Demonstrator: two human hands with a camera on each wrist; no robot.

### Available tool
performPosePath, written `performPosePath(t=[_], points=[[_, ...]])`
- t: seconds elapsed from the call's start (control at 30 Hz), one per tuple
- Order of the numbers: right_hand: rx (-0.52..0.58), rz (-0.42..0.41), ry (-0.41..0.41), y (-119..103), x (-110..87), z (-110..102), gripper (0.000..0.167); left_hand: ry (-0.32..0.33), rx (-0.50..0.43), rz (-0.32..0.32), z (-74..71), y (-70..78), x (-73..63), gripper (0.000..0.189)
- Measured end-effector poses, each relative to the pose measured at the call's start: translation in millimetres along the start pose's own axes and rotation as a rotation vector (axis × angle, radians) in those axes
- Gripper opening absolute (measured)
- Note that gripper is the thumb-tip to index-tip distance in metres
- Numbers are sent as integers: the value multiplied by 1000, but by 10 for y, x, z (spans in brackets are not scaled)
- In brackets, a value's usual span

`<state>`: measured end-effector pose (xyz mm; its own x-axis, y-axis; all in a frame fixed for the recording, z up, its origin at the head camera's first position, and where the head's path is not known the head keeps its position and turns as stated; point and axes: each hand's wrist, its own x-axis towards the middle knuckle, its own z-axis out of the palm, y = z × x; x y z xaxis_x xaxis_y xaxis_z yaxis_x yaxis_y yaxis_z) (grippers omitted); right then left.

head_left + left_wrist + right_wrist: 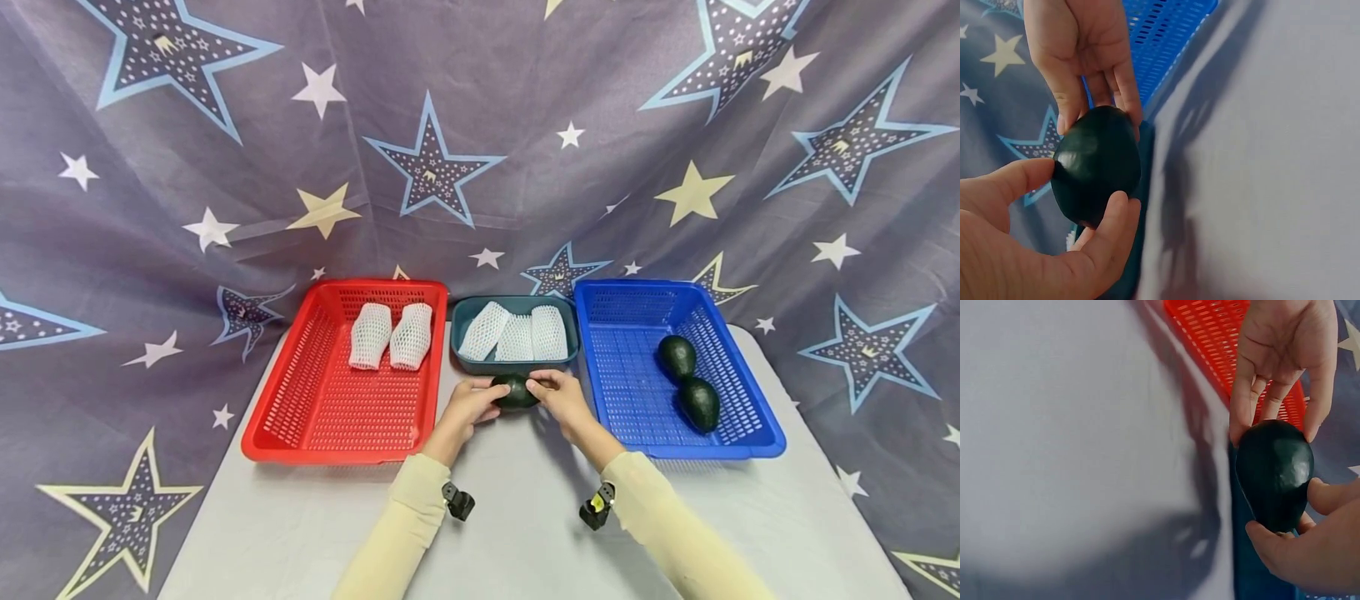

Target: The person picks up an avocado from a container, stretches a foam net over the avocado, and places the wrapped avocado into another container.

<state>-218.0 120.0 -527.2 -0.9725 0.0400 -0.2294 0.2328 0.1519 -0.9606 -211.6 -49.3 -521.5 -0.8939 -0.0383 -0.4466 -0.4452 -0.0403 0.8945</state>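
Between my two hands is a dark green avocado (pixel 515 392), held sideways just in front of the teal tray. My left hand (pixel 471 403) pinches one end of it between thumb and fingers. At the other end, my right hand (pixel 562 398) grips it the same way. Both wrist views show the avocado's smooth, shiny skin, with fingertips of both hands at its ends. White foam net sleeves (pixel 514 337) lie in the teal tray (pixel 517 367) right behind the hands.
On the left stands a red basket (pixel 345 457) with two filled white foam nets (pixel 411 337) inside. A blue basket (pixel 622 367) on the right holds two bare avocados (pixel 699 405). A starry curtain (pixel 480 100) hangs behind the white-covered table (pixel 517 517).
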Motion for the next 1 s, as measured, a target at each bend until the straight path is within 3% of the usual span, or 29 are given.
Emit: performPosePath(t=[0.43, 1.0], points=[[-62, 13, 21, 161, 111, 126, 25, 53, 7, -38, 55, -160, 144, 42], [-127, -6, 34, 113, 114, 96, 23, 58, 67, -38, 76, -197, 161, 43]])
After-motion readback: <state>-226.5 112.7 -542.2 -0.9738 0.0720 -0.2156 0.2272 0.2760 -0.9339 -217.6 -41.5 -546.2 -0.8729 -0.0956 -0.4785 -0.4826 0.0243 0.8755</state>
